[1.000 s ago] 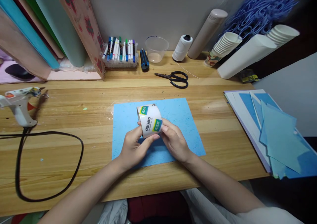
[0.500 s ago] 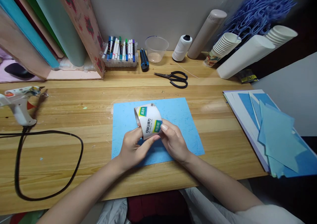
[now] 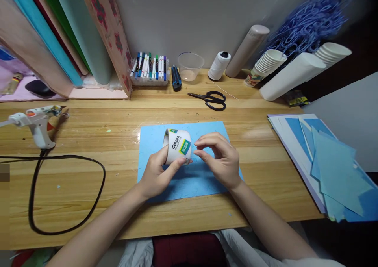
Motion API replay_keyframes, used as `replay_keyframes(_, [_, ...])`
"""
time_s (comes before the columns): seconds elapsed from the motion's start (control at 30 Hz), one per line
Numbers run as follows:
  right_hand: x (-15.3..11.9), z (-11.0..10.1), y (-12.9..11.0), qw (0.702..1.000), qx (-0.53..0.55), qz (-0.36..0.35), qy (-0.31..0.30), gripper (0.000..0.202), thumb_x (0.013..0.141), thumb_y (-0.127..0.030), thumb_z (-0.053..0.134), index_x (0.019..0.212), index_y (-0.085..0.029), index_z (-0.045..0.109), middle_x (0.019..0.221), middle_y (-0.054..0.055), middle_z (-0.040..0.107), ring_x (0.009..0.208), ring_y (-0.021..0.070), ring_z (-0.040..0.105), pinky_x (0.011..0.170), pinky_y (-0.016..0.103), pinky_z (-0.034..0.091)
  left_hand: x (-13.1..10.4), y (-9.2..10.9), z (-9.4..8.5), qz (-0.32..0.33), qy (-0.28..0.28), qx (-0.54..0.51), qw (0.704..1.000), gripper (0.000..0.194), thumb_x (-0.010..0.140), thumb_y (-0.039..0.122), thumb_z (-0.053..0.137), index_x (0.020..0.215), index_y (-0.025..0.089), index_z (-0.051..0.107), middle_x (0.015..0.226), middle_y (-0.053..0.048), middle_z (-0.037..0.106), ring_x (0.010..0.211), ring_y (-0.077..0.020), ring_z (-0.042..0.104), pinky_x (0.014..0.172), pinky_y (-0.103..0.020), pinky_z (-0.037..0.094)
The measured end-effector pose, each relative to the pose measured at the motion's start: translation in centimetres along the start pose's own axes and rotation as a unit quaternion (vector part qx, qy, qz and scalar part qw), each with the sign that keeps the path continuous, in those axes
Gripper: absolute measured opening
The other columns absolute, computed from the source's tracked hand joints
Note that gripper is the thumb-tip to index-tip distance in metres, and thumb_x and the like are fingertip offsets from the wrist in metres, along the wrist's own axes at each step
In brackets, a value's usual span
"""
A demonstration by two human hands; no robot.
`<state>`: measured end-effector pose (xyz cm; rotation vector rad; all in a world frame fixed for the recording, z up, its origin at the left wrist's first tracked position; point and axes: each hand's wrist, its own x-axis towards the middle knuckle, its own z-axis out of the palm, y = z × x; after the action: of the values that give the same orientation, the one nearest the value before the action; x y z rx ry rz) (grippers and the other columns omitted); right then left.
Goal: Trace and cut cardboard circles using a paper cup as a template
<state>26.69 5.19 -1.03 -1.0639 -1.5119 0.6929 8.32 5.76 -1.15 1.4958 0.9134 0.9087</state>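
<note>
My left hand (image 3: 158, 174) grips a white tape roll (image 3: 179, 145), its thumb along the near side and its fingers mostly hidden behind or inside the ring. Green, yellow and black "deli" print runs round the roll, which is tilted with its hollow opening toward the left. Just right of the roll, my right hand (image 3: 221, 158) is apart from it, with thumb and index fingertip curved toward each other and a small gap between them. I see nothing held there. Under both hands lies a blue sheet (image 3: 183, 188) on the wooden table.
Black-handled scissors (image 3: 211, 98) lie beyond the sheet, near a blue cutter knife (image 3: 176, 78), a marker box (image 3: 150, 80), a clear cup (image 3: 190, 68) and a thread spool (image 3: 219, 66). A glue gun (image 3: 43, 127) with its looped cord stands left; paper sheets (image 3: 336, 168) overhang the right edge.
My right hand has let go of the tape roll and moved a little to the right. The roll has turned in my left hand. The whole view has shifted slightly.
</note>
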Motion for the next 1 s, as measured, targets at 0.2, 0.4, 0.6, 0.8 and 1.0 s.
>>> replay_keyframes(0.2, [0.0, 0.3, 0.0, 1.000, -0.022, -0.008, -0.009, 0.004, 0.081, -0.021, 0.067, 0.083, -0.023, 0.069, 0.081, 0.003, 0.067, 0.078, 0.0180, 0.061, 0.071, 0.034, 0.051, -0.1, 0.1, -0.3, 0.000, -0.013, 0.017, 1.000, 0.024, 0.087, 0.031, 0.056, 0.104, 0.014, 0.058, 0.093, -0.009, 0.073, 0.079, -0.0207, 0.071, 0.070, -0.028, 0.056])
replay_keyframes(0.4, [0.2, 0.0, 0.0, 0.998, -0.035, -0.027, -0.033, 0.004, 0.082, -0.020, 0.065, 0.082, -0.022, 0.068, 0.078, 0.003, 0.067, 0.075, 0.0179, 0.061, 0.069, 0.033, 0.049, -0.1, 0.5, -0.5, 0.001, -0.026, 0.031, 0.999, 0.019, 0.088, 0.032, 0.054, 0.093, 0.014, 0.060, 0.084, -0.007, 0.072, 0.074, -0.0188, 0.069, 0.067, -0.026, 0.055])
replay_keyframes(0.6, [0.6, 0.2, 0.0, 0.991, -0.069, -0.038, -0.109, 0.010, 0.089, -0.019, 0.052, 0.084, -0.020, 0.060, 0.078, 0.004, 0.060, 0.074, 0.0166, 0.055, 0.068, 0.030, 0.046, -0.2, 0.0, -0.3, -0.052, -0.026, -0.001, 0.998, 0.029, 0.087, 0.039, 0.055, 0.099, 0.014, 0.061, 0.086, -0.007, 0.070, 0.074, -0.0204, 0.069, 0.066, -0.027, 0.055])
replay_keyframes(0.8, [0.2, 1.1, 0.7, 0.984, -0.110, -0.031, -0.140, 0.014, 0.093, -0.014, 0.038, 0.084, -0.020, 0.047, 0.084, 0.006, 0.053, 0.080, 0.0181, 0.050, 0.070, 0.030, 0.044, -0.1, -0.7, -0.1, -0.084, -0.027, 0.001, 0.996, 0.032, 0.088, 0.042, 0.051, 0.103, 0.016, 0.062, 0.092, -0.007, 0.069, 0.079, -0.0213, 0.067, 0.074, -0.029, 0.054])
replay_keyframes(1.0, [-0.1, 1.4, 1.3, 0.984, -0.127, -0.026, -0.119, 0.013, 0.092, -0.013, 0.034, 0.085, -0.020, 0.043, 0.087, 0.007, 0.051, 0.082, 0.0195, 0.049, 0.072, 0.033, 0.044, -0.1, -0.3, -0.1, -0.079, -0.035, 0.029, 0.996, 0.031, 0.087, 0.043, 0.052, 0.100, 0.017, 0.063, 0.087, -0.005, 0.069, 0.080, -0.0225, 0.066, 0.074, -0.029, 0.053])
